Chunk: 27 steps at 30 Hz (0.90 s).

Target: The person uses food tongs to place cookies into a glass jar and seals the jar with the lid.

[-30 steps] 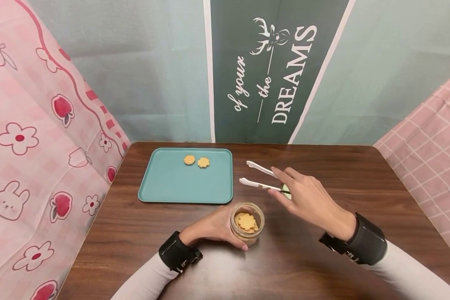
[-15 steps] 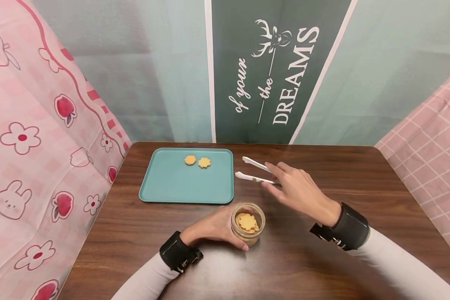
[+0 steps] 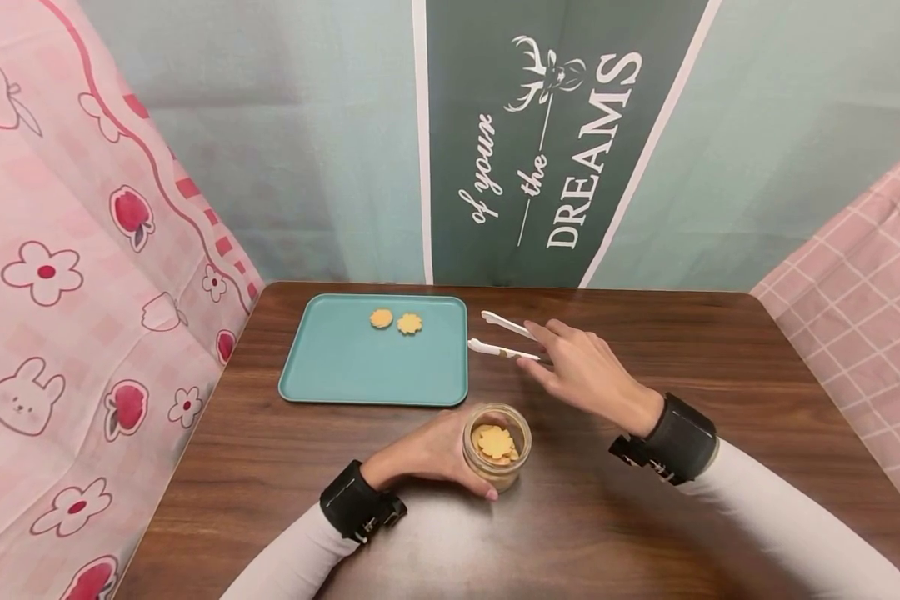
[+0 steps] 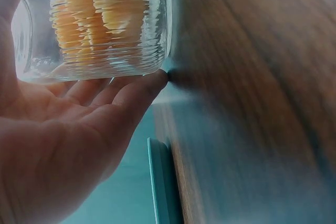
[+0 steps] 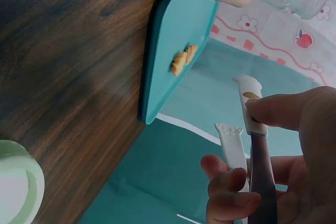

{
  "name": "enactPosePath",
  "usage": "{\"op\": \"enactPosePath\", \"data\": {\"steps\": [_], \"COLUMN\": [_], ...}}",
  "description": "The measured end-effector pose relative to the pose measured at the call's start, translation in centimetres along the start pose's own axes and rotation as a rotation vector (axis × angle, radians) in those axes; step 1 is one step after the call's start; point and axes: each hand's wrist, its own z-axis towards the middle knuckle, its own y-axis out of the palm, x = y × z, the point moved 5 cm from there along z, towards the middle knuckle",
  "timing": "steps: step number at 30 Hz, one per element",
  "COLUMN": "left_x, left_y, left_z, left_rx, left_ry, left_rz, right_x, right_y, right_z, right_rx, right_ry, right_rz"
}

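A glass jar (image 3: 504,478) stands on the table with flower-shaped cookies (image 3: 497,442) inside. My left hand (image 3: 437,450) curves around its left side, thumb toward the front. In the left wrist view, the cookies show stacked through the ridged glass (image 4: 152,40). Held in my right hand (image 3: 588,371) are small tongs (image 3: 501,349) with white tips, spread apart with nothing between them. They point left, above the table beside the teal tray (image 3: 360,375). Two flower-shaped cookies or small stacks, one round-looking (image 3: 381,317) and one beside it (image 3: 409,323), lie near the tray's back edge.
A pale green round lid-like thing (image 5: 21,182) lies on the wooden table (image 3: 720,375) near my right hand; the head view hides it. Printed cloths hang behind the table and along both sides.
My right hand has moved left and slightly back with the tongs, toward the tray's right edge. My left hand stays on the jar. The green thing under the right hand is now covered.
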Motion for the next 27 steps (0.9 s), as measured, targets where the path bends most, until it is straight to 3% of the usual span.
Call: {"op": "enactPosePath", "data": {"steps": [27], "left_x": [0.1], "left_y": [0.1], "left_z": [0.0], "left_rx": [-0.007], "left_ry": [-0.016], "left_rz": [0.0], "right_x": [0.2], "right_y": [3.3], "right_z": [3.2], "right_rx": [-0.056], "right_ry": [0.016], "right_rz": [0.014]}}
